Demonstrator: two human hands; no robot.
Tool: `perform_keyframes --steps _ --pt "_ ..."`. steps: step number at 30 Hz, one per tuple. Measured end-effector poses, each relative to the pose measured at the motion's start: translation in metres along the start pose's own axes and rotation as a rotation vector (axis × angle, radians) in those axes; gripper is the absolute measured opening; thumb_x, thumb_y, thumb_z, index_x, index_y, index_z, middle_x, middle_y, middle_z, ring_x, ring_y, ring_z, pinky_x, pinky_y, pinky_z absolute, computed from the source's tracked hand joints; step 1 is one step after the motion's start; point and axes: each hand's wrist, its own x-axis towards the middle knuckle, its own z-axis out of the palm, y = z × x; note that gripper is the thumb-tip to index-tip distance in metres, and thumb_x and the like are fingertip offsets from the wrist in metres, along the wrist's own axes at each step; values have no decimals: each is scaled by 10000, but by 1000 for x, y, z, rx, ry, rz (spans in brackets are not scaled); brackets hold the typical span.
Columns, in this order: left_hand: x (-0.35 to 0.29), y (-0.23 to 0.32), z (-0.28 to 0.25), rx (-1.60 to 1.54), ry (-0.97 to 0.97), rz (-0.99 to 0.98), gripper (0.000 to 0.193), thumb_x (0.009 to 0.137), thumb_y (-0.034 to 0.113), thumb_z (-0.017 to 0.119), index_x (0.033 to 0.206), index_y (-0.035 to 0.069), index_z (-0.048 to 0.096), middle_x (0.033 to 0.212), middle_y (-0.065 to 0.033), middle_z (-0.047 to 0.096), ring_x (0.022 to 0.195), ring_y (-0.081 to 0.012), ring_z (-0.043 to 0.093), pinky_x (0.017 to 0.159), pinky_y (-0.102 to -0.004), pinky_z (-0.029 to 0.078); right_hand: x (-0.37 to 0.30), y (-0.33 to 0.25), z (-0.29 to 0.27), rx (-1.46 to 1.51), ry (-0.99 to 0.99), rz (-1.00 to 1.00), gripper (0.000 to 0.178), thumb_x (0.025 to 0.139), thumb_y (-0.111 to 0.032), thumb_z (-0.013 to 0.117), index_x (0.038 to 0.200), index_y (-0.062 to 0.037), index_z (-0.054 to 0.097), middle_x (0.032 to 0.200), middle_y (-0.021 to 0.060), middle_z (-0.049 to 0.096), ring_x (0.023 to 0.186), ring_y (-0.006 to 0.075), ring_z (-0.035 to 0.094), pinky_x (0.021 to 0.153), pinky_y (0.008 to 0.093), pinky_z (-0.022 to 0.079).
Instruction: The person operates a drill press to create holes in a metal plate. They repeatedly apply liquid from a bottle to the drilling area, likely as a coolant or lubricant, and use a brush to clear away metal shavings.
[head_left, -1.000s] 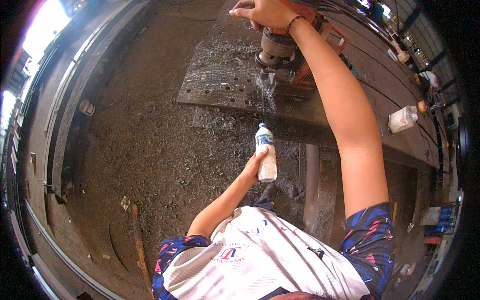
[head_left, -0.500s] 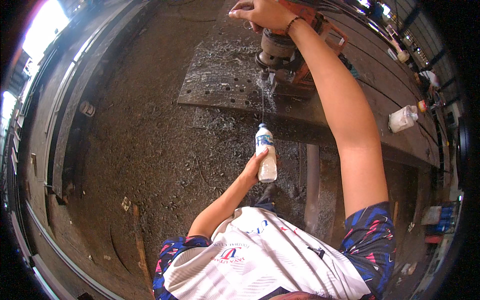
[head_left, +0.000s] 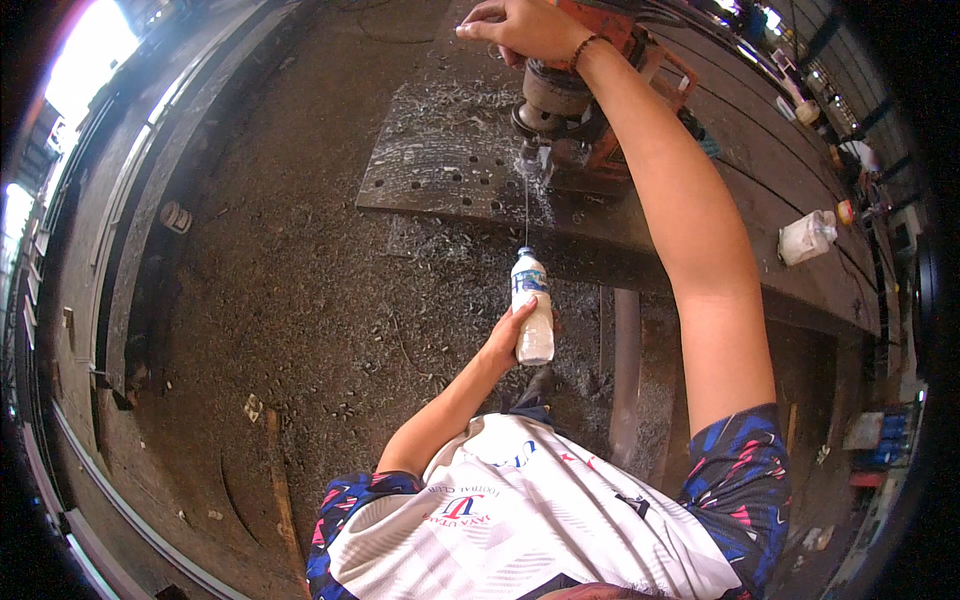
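My left hand (head_left: pixel 512 335) is wrapped around a plastic bottle (head_left: pixel 534 325) of milky white liquid with a blue cap and label. A thin stream runs from its cap to the drill bit (head_left: pixel 529 155). That bit sits below the chuck (head_left: pixel 549 105) of an orange drilling machine (head_left: pixel 612 130), over a wet steel plate (head_left: pixel 425 165) with several drilled holes. My right arm reaches up past the machine. My right hand (head_left: pixel 530 28) is bent over beside it at the top, fingers curled; whatever they grip is hidden.
Metal shavings (head_left: pixel 350 340) litter the dark floor and the plate. A white plastic jug (head_left: pixel 806 238) stands on the steel surface at right. Steel beams (head_left: pixel 130 230) run along the left, near a small white tub (head_left: pixel 175 217). A wooden strip (head_left: pixel 281 480) lies at lower left.
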Motion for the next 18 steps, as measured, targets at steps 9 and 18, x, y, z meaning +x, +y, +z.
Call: perform_keyframes --steps 9,18 --pt "-2 1 1 2 -6 -9 452 920 324 637 1264 99 450 1023 -125 654 873 -253 681 743 -410 587 1 3 2 -15 29 -45 326 900 -292 619 965 16 702 608 88 634 488 145 603 488 312 479" --pt "-2 1 2 35 -5 5 463 920 332 637 1274 108 441 1026 -117 648 867 -238 676 751 -398 585 2 5 3 -15 17 -40 309 899 -280 621 949 13 705 609 87 634 483 142 598 481 308 475"
